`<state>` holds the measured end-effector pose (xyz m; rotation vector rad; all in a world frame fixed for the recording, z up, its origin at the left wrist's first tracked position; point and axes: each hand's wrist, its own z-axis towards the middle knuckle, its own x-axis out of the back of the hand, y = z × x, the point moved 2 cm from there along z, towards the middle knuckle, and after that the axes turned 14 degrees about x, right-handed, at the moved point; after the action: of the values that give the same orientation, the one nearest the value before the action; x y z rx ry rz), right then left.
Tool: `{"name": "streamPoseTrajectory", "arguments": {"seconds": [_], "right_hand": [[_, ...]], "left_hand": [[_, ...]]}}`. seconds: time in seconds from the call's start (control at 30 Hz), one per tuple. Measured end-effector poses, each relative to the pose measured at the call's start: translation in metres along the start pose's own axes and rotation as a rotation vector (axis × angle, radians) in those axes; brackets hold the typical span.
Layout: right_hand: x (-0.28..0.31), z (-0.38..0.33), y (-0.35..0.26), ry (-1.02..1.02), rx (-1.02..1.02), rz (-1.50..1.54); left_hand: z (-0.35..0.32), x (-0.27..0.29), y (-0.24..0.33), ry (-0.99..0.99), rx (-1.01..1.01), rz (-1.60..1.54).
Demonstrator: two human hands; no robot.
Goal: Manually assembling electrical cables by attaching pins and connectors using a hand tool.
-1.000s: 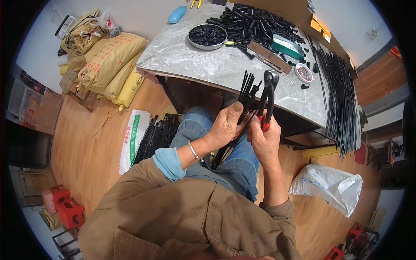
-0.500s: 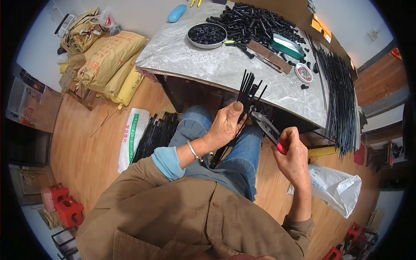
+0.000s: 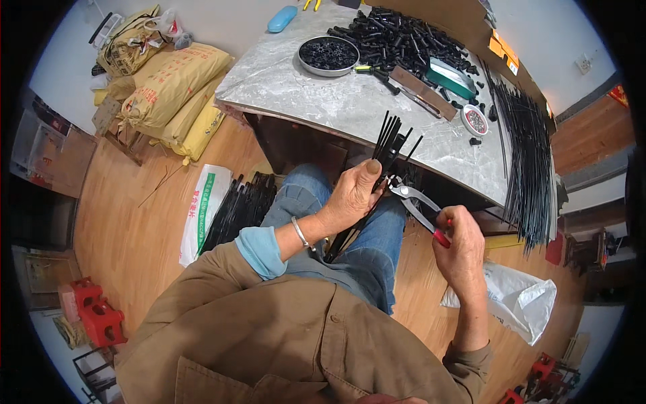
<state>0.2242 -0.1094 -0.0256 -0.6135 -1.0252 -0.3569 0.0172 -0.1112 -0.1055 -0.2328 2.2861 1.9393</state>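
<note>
In front of my lap, my left hand (image 3: 351,195) is closed round a bundle of thin black rods (image 3: 385,138), its thumb on top. The rods fan out upward, and a thicker black piece stands among them. My right hand (image 3: 460,244) grips the red handles of a pair of pliers (image 3: 416,204). The pliers point up and left, with their jaws parted beside the bundle, close to my left fingers. Whether the jaws touch a rod I cannot tell. Below my left hand the bundle runs down between my knees.
Ahead stands a grey marble-patterned table (image 3: 269,81) with a heap of black tubular parts (image 3: 404,40), a round dish (image 3: 330,56) of small black pieces, a green box (image 3: 451,79) and long black rods (image 3: 525,161). More rods (image 3: 242,209) lie left of my legs. Stacked sacks (image 3: 178,84) stand far left.
The pliers' handles have spread apart and their jaws have opened beside the bundle. My right hand has shifted slightly right and down. My left hand keeps its hold on the rods.
</note>
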Motion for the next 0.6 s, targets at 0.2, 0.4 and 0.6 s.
{"name": "streamPoseTrajectory", "arguments": {"seconds": [0.2, 0.4, 0.6], "right_hand": [[-0.023, -0.014, -0.005, 0.077, -0.032, 0.025], [-0.070, -0.035, 0.001, 0.168, -0.145, 0.176], [-0.099, -0.034, -0.004, 0.294, -0.177, 0.215]], "left_hand": [[0.002, 0.003, -0.002, -0.065, 0.054, -0.059], [0.002, 0.008, -0.003, -0.157, 0.145, -0.172], [0.003, 0.014, -0.004, -0.130, 0.151, -0.205]]}}
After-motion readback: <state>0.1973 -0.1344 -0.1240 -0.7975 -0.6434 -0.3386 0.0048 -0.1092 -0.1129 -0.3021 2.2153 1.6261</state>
